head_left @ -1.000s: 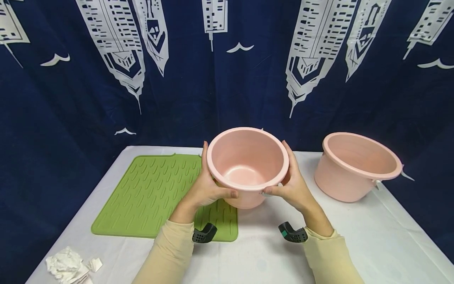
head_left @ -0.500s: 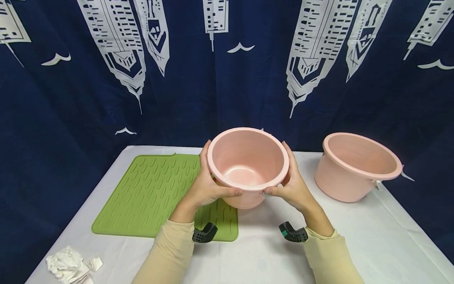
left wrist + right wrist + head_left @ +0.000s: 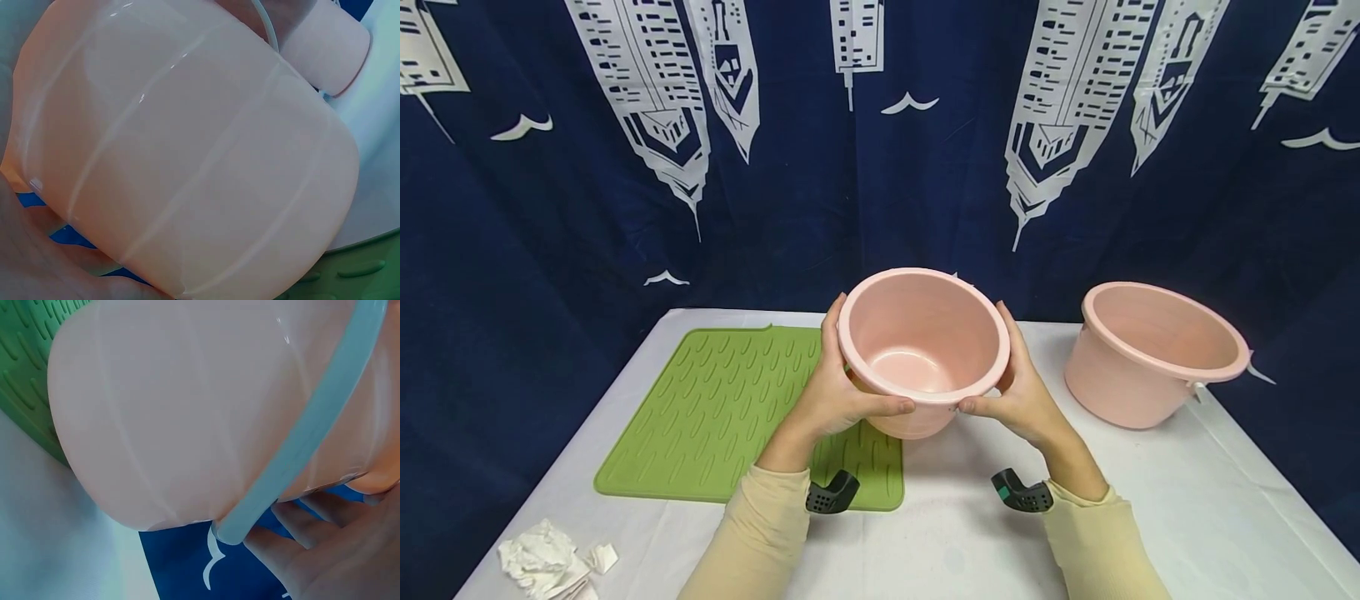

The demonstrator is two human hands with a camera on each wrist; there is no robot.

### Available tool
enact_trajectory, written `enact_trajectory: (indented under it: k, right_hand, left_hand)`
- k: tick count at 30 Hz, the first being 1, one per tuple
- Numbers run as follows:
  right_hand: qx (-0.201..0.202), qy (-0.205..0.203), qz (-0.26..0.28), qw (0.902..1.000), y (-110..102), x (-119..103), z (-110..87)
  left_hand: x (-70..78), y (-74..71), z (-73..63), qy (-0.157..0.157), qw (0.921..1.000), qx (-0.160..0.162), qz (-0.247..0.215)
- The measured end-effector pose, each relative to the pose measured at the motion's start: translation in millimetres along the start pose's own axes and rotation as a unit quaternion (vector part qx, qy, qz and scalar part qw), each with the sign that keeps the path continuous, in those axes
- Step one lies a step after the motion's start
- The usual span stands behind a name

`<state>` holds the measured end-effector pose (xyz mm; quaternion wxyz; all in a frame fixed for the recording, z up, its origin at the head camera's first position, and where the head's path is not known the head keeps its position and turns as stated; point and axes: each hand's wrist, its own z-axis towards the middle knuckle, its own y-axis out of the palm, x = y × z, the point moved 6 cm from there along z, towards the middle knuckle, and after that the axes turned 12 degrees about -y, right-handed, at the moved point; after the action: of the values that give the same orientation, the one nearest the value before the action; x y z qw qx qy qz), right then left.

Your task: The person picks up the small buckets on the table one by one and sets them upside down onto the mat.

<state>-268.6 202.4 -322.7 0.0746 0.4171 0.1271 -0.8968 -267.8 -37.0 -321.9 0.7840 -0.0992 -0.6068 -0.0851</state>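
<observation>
Between my two hands a pink plastic bucket [image 3: 917,417] is held up off the table, its mouth tilted toward me and its inside bare. My left hand [image 3: 835,396] grips its left side, thumb across the front below the rim. On the opposite side my right hand [image 3: 1022,396] grips it the same way, thumb under the rim. Both wrist views show the bucket's ribbed outer wall [image 3: 187,144] close up. A pale handle [image 3: 306,425] crosses that wall in the right wrist view, near the right fingers [image 3: 312,525].
A second pink bucket [image 3: 1127,392] stands upright at the table's back right. The green ridged mat [image 3: 700,417] lies on the left, partly below the held bucket. Crumpled white tissue [image 3: 542,558] lies at the front left. A dark blue printed curtain [image 3: 850,208] hangs behind the white table [image 3: 955,542].
My left hand's fingers and thumb have shifted slightly to the right around the bucket. The bucket tilts very slightly differently; all else stays in place.
</observation>
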Motion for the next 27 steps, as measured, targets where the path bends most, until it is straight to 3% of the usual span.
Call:
enact_trajectory:
  k: [14,23,27]
  right_hand:
    - [0.001,-0.011,-0.014,0.9998,-1.0,-1.7,-0.5]
    - [0.0,-0.02,-0.052,0.9985,-1.5,-9.1,0.7]
    - [0.005,-0.033,-0.041,0.9986,-4.2,-14.4,2.4]
  left_hand:
    - [8.1,-2.9,-2.4,0.016,0.9988,0.025,0.038]
    - [11.1,-6.2,-3.9,0.003,0.9976,0.029,0.063]
    - [14.5,-7.0,-5.6,0.001,0.9965,0.025,0.08]
